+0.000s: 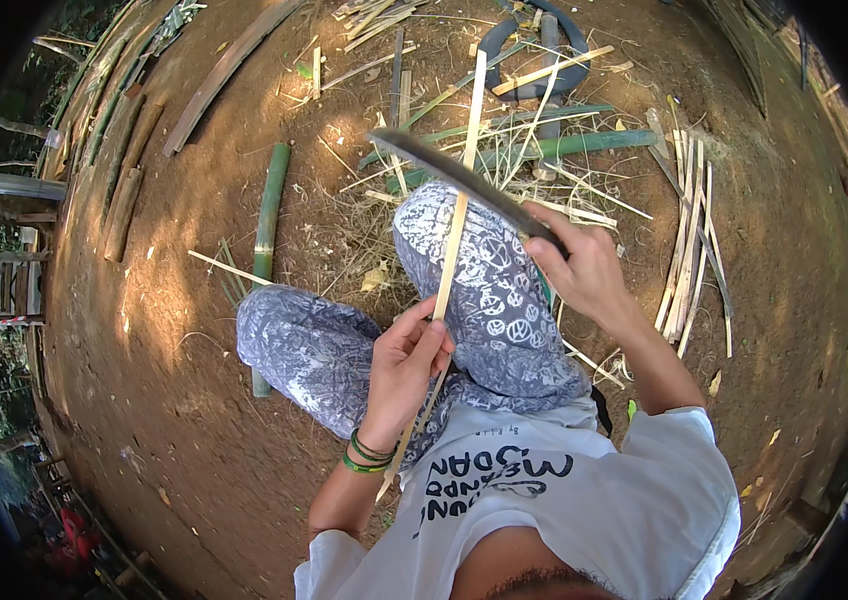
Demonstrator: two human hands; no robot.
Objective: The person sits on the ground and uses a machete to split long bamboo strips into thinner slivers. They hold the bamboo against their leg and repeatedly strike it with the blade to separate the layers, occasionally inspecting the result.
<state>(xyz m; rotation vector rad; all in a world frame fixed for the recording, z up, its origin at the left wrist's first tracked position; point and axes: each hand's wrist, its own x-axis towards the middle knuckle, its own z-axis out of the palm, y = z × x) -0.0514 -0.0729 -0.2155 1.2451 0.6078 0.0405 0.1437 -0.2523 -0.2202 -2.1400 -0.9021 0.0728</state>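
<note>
A long, pale bamboo strip [452, 245] slants up from beside my left forearm, over my knee and past it. My left hand [410, 355] pinches it near its middle, thumb on top. My right hand [584, 265] is wrapped round the dark handle of a machete [424, 158]. The machete's long grey blade points to the upper left and crosses the strip above my raised knee. Whether blade and strip touch, I cannot tell.
Beyond my knees lie a green bamboo pole [594, 143], shavings and a black ring [569, 75]. To the right rests a bundle of split strips [686, 235]. Another green bamboo length [269, 215] lies left of my knees. Planks [219, 80] are farther left.
</note>
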